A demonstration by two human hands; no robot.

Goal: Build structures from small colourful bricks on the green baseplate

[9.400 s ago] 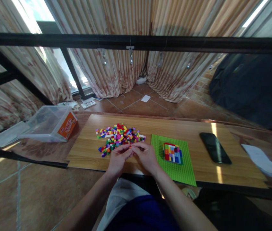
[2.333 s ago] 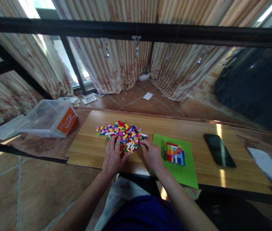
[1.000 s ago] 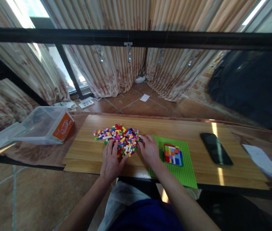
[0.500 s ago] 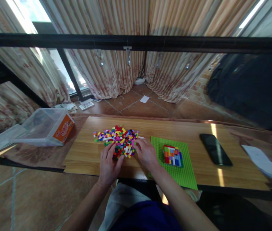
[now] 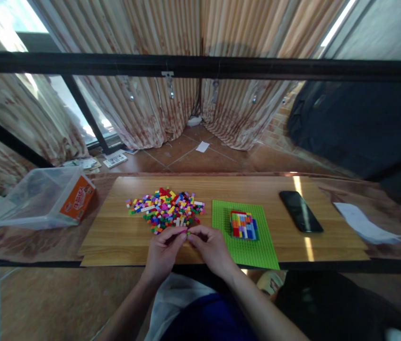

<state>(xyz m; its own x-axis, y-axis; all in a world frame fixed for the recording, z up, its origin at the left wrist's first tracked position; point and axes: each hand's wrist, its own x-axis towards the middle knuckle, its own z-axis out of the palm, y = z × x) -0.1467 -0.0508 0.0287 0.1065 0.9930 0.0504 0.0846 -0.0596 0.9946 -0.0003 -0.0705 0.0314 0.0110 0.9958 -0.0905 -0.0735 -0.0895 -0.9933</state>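
My left hand [image 5: 164, 248] and my right hand [image 5: 212, 247] meet fingertip to fingertip at the near side of a heap of loose toy bricks [image 5: 166, 208]. Pinched in the left fingers is a tiny pink brick [image 5: 183, 231]. A tiny green brick [image 5: 188, 233] shows at the right fingertips; the fingers cover most of both, and I cannot tell whether they are joined. To the right of my hands lies a green baseplate [image 5: 221, 227], bearing a low block of multicoloured bricks [image 5: 243, 225].
A black phone [image 5: 300, 211] and white paper [image 5: 367, 222] lie to the right on the wooden table [image 5: 193, 184]. At the left stands a clear plastic box [image 5: 44, 189] with an orange label. A dark bar [image 5: 200, 65] crosses beyond the table.
Both hands have drawn back from the heap towards me and come together, now pinching small bricks. The view has shifted a little to the right.
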